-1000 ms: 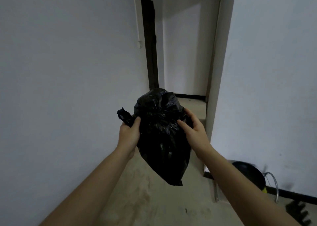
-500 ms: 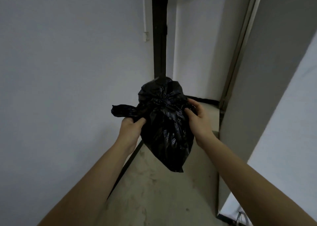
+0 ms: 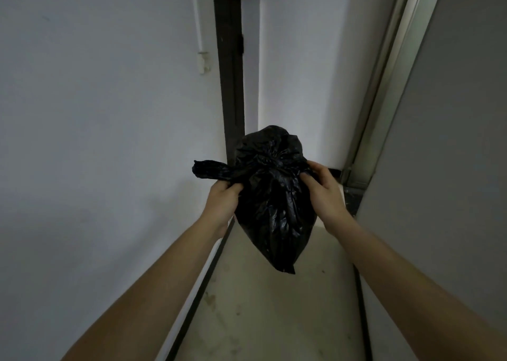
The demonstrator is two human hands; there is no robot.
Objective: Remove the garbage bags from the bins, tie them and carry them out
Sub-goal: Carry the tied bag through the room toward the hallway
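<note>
Two bare forearms enter from the lower corners and converge at frame centre. Left hand (image 3: 222, 198), centre-left: back of hand toward the camera, fingers curled together and clamped round the base of a twisted tail of the garbage bag (image 3: 274, 204); the free end of that tail sticks out leftward above the knuckles. The bag is black, one in number, held in the air at frame centre between the two hands, clear of the floor (image 3: 269, 311). Its gathered, crumpled neck bulges above the hands and its body hangs to a point below them. Right hand (image 3: 325, 193), centre-right: thumb and fingers bent and pinching the plastic at the right side of the neck; whatever it holds there is mostly hidden by the fingers, so a second tail cannot be confirmed. Surroundings, left to right: pale wall (image 3: 96, 141) filling the left half; one thin white pipe (image 3: 198, 17) running down it at upper centre-left to a small clip (image 3: 203, 63); one dark door frame (image 3: 229, 72) upright behind the bag; a black skirting strip (image 3: 197, 303) along the foot of the wall; stained pale floor at lower centre; one metal frame (image 3: 384, 86) slanting at upper right; grey panel (image 3: 452, 155) at far right.
</note>
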